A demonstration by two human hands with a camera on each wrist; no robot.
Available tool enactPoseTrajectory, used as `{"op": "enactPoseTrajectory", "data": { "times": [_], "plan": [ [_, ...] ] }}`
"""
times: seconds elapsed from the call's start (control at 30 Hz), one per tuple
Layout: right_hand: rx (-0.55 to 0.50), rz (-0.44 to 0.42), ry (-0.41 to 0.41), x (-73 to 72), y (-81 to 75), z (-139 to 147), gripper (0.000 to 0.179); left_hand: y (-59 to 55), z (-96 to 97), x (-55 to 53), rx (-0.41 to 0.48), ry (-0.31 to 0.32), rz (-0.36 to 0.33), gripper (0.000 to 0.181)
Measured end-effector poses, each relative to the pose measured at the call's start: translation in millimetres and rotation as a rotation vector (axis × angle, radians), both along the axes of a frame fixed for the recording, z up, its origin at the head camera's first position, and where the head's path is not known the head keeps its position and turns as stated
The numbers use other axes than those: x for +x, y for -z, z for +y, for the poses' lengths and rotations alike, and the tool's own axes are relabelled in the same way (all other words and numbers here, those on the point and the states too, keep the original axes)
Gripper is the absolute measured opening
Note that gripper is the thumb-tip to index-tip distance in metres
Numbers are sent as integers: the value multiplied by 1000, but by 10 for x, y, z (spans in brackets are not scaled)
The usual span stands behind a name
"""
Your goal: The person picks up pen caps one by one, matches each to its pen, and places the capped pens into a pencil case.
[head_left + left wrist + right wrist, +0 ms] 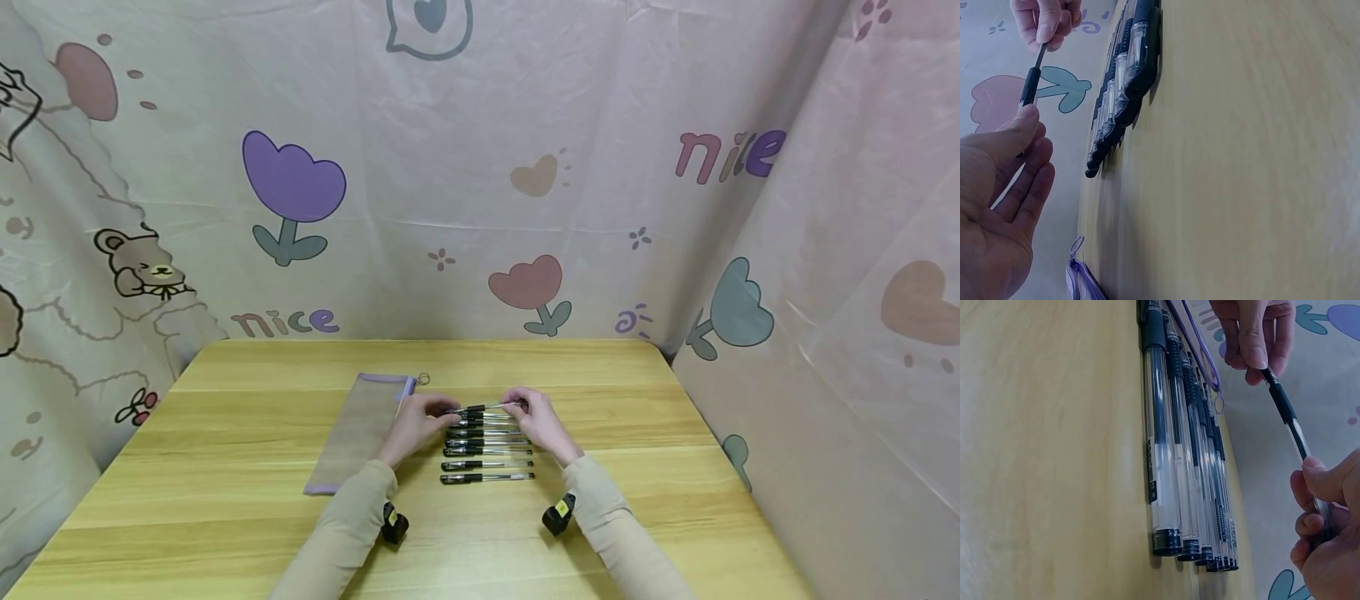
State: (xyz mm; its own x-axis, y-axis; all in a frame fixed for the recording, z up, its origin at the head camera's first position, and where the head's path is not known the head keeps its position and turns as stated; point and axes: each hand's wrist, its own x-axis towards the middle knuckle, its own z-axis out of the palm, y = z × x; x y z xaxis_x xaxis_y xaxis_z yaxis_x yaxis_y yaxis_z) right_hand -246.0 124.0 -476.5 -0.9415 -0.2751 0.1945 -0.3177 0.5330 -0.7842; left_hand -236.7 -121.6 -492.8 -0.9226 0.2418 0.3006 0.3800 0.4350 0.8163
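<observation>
Black at the grip and clear along the barrel, a pen (1284, 405) is held raised off the bench (187, 483), near the far end of a row of pens (474, 465). Its grip end is pinched by the left hand (422, 425), its other end by the right hand (542, 422). A mesh pouch (352, 433) is laid left of the row. The step in hand is judged to be the lining-up of this pen; whether it is being lifted or lowered cannot be told. Next, level, gentle placing seems called for, with neighbouring pens left undisturbed.
</observation>
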Motion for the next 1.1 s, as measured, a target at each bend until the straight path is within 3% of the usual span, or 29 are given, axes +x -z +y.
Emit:
{"op": "enactPoseTrajectory", "data": {
  "times": [0.6, 0.87, 1.1],
  "plan": [
    [-15, -13, -47, 31, -14, 23, 10, -27, -10, 20, 42, -6, -43, 17],
    [-67, -24, -49, 24, -9, 27, 10, -51, 21, 44, 38, -44, 22, 15],
    [-89, -57, -58, 17, -5, 29, 10, -39, 35, 60, 23, -79, 28, 16]
  ]
}}
